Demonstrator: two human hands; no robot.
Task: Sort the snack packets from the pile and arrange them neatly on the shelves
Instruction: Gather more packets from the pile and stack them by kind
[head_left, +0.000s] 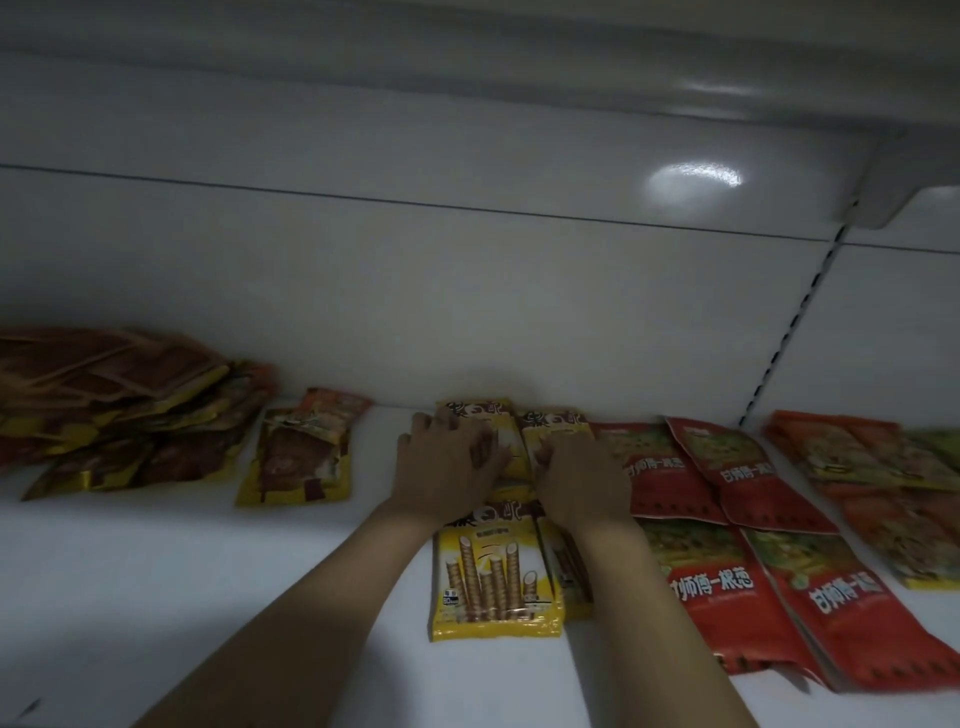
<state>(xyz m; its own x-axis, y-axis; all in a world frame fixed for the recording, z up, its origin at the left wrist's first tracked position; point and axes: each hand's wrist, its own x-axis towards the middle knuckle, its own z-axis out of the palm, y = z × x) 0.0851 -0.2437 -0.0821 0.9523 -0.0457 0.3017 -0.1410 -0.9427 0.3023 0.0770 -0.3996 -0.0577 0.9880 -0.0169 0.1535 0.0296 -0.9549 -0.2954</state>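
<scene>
Here I see the left hand (447, 462) and right hand (582, 475) flat side by side, fingers straight, two rear yellow packets (551, 420) lying under them on the shelf (260, 571).

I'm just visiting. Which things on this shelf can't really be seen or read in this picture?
Head view: faces of the back yellow packets, covered by the left hand and right hand.
Head view: the brown pile, cut off by the left edge and blurred.
Head view: the orange packets, cut off by the right edge.
Head view: small print on the front yellow packet, too small to read.
</scene>
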